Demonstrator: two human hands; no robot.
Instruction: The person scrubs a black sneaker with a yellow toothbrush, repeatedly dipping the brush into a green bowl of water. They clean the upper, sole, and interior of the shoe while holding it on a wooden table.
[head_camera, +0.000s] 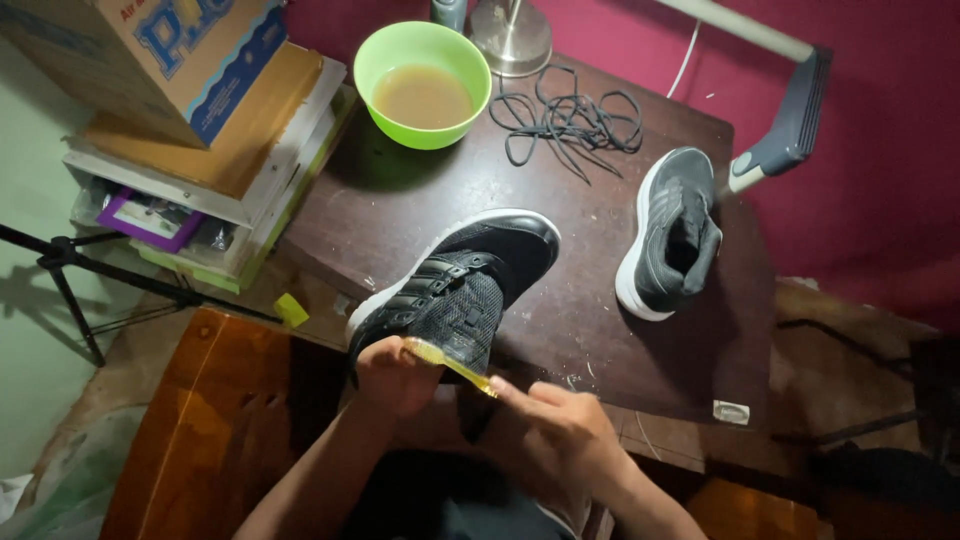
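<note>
1. Right hand (553, 425), low in the frame just right of centre, pinches the handle end of a yellow toothbrush (450, 364) between closed fingers.
2. Left hand (395, 375), lower centre, is clenched around the heel of a black sneaker (462, 282); the brush head lies against the sneaker's mesh side beside that hand.
3. That sneaker, white-soled and without laces, rests on the dark counter (400, 210) with its toe pointing toward the upper right.
4. A second sneaker (672, 232), also unlaced, lies on the counter well apart at centre right.
5. Loose black laces (570, 115) sit at upper centre, beside a green bowl (375, 60) of brownish liquid.
6. A cardboard box (150, 60) tops a stack at upper left.
</note>
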